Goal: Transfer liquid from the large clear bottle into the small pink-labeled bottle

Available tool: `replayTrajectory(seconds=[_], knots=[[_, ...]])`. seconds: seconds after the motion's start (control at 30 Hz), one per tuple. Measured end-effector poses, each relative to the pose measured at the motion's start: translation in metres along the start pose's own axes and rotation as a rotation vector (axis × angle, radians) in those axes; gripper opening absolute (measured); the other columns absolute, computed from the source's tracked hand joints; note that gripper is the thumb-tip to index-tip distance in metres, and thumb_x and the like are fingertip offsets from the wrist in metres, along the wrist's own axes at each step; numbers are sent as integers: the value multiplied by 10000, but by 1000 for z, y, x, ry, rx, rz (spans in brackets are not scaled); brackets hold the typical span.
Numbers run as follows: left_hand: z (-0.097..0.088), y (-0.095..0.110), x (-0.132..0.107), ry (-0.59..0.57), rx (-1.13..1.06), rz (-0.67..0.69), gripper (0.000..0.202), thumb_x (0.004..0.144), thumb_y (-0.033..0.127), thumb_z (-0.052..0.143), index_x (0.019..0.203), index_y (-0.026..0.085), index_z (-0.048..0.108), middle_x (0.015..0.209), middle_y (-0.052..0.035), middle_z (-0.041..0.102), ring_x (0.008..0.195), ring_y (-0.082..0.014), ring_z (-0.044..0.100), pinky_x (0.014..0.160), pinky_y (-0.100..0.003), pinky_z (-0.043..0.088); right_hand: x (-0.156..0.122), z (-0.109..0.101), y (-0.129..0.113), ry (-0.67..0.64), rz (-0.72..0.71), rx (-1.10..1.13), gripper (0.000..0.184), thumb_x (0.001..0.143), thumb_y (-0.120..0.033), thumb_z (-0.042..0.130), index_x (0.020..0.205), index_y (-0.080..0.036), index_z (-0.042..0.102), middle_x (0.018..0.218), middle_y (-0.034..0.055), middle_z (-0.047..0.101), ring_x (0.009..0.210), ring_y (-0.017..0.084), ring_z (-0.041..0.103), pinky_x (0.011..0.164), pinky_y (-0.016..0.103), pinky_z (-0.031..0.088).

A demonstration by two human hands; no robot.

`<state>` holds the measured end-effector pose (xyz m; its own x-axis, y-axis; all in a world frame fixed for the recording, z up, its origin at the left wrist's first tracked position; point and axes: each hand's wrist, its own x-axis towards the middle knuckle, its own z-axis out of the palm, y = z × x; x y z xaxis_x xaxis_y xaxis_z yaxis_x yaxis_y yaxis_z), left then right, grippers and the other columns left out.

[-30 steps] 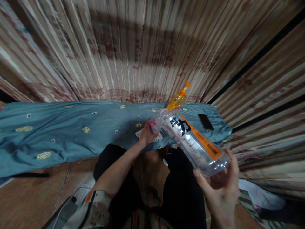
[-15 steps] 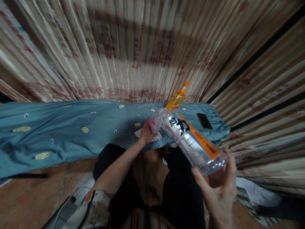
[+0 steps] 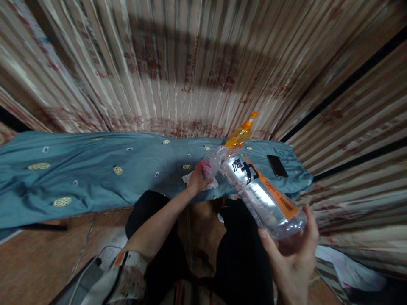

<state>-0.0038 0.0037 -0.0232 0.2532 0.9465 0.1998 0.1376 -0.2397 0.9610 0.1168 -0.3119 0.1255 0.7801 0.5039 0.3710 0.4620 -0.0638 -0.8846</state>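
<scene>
My right hand [image 3: 291, 250] is closed around the base of a large clear plastic bottle [image 3: 254, 186] with a silver and orange label. The bottle lies tilted in the air, its neck pointing up and to the left. My left hand [image 3: 199, 180] grips a small clear plastic container [image 3: 210, 163] with pink markings. The bottle's neck end meets or overlaps this container; whether they touch I cannot tell. Beneath my left hand a white scallop-edged wipe or cloth [image 3: 187, 178] lies on the blue cover. Behind the bottle's neck stands an orange pump bottle [image 3: 240, 134].
A blue cloth with yellow pineapple prints [image 3: 95, 173] covers the long narrow surface ahead. On its right end lies a dark phone [image 3: 277, 165]. Pleated curtains [image 3: 178, 63] hang behind and to the right. White plastic [image 3: 356, 267] shows at the lower right.
The whole view has shifted slightly, so everything sits a little further right. Both hands keep their grips, and the large bottle and small container hold nearly the same position relative to each other.
</scene>
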Motion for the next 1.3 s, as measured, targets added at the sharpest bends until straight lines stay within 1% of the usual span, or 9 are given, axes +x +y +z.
replayTrajectory(seconds=[0.1, 0.2, 0.4, 0.5, 0.63, 0.83, 1.03, 1.17, 1.3], knots=[[-2, -2, 0, -24, 13, -4, 958, 638, 218, 1199, 1501, 287, 789, 1528, -106, 886, 1522, -447, 855, 1433, -690, 660, 0, 1, 4, 19, -3, 1, 1467, 852, -729, 1133, 2031, -272, 389, 1774, 274, 717, 1518, 494, 828, 1324, 805, 676], [-2, -4, 0, -33, 18, 8, 999, 649, 253, 1212, 1537, 287, 757, 1582, -132, 863, 1557, -471, 834, 1449, -744, 633, -1, 2, 7, 28, -36, 1, 1425, 864, -712, 1130, 2016, -272, 415, 1723, 259, 754, 1479, 478, 849, 1303, 780, 703], [-2, -6, 0, -33, 19, -11, 1034, 658, 255, 1210, 1570, 283, 723, 1630, -174, 840, 1603, -503, 807, 1455, -746, 629, -5, 6, 14, 25, -74, 32, 1263, 898, -651, 1124, 1944, -274, 526, 1792, 234, 722, 1659, 505, 747, 1411, 786, 623], [-3, -6, 0, -40, 6, -19, 1030, 661, 233, 1193, 1577, 272, 722, 1644, -179, 832, 1613, -507, 802, 1474, -761, 606, -7, 7, 20, 40, -66, 39, 1252, 902, -653, 1125, 1939, -277, 533, 1800, 226, 717, 1654, 499, 749, 1429, 787, 603], [-3, -3, -1, -32, 6, -43, 1061, 633, 190, 1175, 1590, 258, 724, 1690, -193, 813, 1677, -533, 771, 1518, -770, 557, -8, 6, 22, 39, -80, 38, 1257, 875, -645, 1149, 1926, -287, 558, 1849, 221, 680, 1719, 505, 696, 1469, 771, 571], [-3, 1, -4, -28, -31, -42, 1087, 628, 199, 1157, 1619, 270, 717, 1749, -200, 797, 1726, -528, 738, 1539, -773, 533, -5, 6, 17, 59, -62, 37, 1216, 876, -683, 1140, 1885, -256, 613, 1776, 229, 721, 1617, 493, 756, 1420, 752, 623], [-1, 4, -6, -3, -65, -94, 1083, 619, 168, 1123, 1631, 266, 753, 1723, -156, 825, 1708, -504, 759, 1548, -727, 544, -4, 6, 19, 60, -76, 43, 1218, 869, -680, 1146, 1878, -246, 619, 1749, 221, 741, 1603, 472, 767, 1419, 711, 623], [0, -1, -6, 17, -62, -69, 1068, 613, 153, 1129, 1614, 313, 790, 1663, -91, 863, 1676, -476, 788, 1538, -711, 580, -2, 5, 21, 72, -102, 29, 1203, 860, -678, 1152, 1856, -237, 642, 1719, 221, 758, 1552, 457, 790, 1392, 699, 650], [1, -6, -7, 30, -25, -43, 1062, 638, 179, 1138, 1633, 274, 778, 1664, -112, 858, 1688, -499, 785, 1520, -744, 604, -1, 2, 24, 55, -100, 32, 1222, 894, -669, 1133, 1903, -247, 590, 1758, 231, 736, 1562, 456, 788, 1408, 734, 631]])
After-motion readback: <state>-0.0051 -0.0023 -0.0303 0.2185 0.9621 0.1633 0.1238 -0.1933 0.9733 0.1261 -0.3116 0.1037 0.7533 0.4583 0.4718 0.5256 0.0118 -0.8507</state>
